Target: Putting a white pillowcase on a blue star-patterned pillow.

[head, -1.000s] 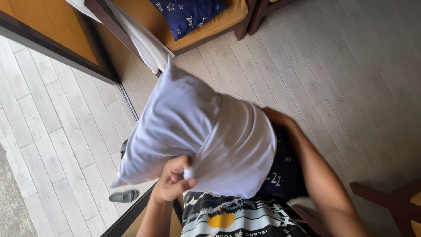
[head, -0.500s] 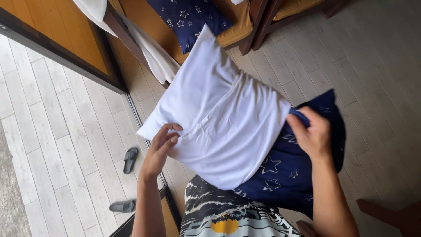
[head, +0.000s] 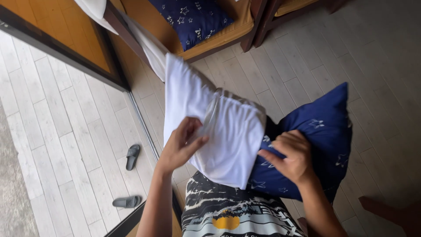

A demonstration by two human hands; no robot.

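the left hand (head: pixel 182 142) pinches the open edge of the white pillowcase (head: pixel 219 131), held at chest height; the right hand (head: pixel 291 158) presses into the navy star-printed pillow (head: pixel 315 145) half sheathed in it. both look soft, light, floppy — best gripped at hem and corners. no packages, labels or signs show — only a second star-printed pillow (head: pixel 193 19) on the wooden seat (head: pixel 219 39).

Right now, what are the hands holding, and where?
Left hand pinches the white cover's open edge; right hand grips the blue pillow at its near end.

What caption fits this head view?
Left hand grips white pillowcase; right hand holds navy star-print pillow over a pale plank floor.
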